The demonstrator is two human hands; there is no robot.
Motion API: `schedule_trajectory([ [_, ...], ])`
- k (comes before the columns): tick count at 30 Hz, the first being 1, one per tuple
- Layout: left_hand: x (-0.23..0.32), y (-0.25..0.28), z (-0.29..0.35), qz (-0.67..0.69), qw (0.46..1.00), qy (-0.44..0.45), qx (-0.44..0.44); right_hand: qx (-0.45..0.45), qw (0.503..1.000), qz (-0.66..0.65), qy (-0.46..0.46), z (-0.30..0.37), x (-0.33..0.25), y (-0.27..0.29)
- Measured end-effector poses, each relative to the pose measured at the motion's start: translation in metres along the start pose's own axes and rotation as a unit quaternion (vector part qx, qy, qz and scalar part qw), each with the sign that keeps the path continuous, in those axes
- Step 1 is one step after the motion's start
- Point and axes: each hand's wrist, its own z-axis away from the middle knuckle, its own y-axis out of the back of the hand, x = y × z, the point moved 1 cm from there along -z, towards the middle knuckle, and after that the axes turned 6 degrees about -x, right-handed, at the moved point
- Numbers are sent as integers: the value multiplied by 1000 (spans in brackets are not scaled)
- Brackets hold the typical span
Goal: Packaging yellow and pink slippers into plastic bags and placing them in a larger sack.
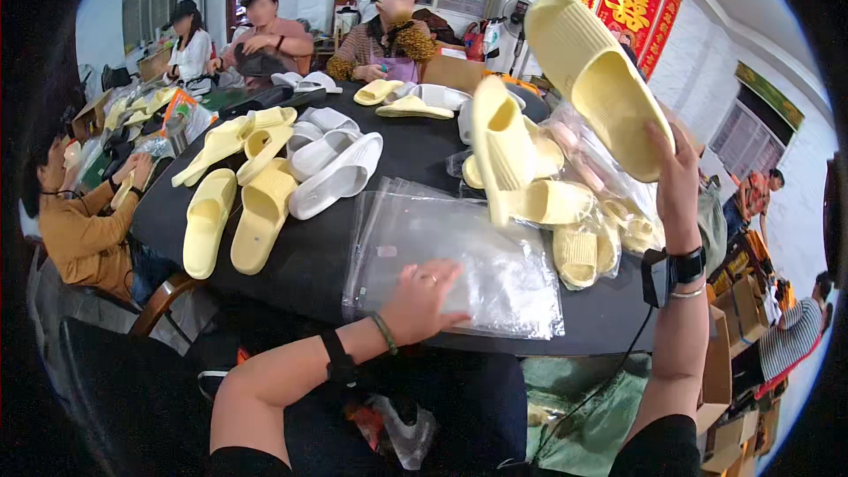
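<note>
The left hand [428, 305] is held fingers apart, gripping nothing, over the near part of the bags [499, 274]; whether they are touched cannot be told. The bags are laid flat, almost to the near edge of the counter [424, 148]. By the right hand [676, 159], clamped on its lower end, a yellow slipper [605, 79] is raised up and right of them, long axis slanted to the upper left. Their right side is crowded by bagged slippers [565, 203]; a strip of counter is left toward the white slippers [340, 178].

Glossy, clear plastic bags [512, 287] are catching light at centre, while a matt, ribbed slipper [614, 93] is showing upper right.
</note>
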Motion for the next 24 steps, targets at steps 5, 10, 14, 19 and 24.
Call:
schedule_trajectory([
  [5,-2,21,-12,286,952,38,103,-35,988,-133,-63,21,-27,-16],
  [10,21,5,-11,487,873,-9,23,-47,965,-233,-110,39,-47,-34],
  [14,34,11,-1,727,685,39,-21,-84,952,-270,-115,51,-48,-52],
  [19,31,27,1,773,626,83,-63,-101,956,-236,-140,63,-25,-31],
  [24,13,52,17,688,720,93,-3,-93,952,-207,-207,93,24,4],
])
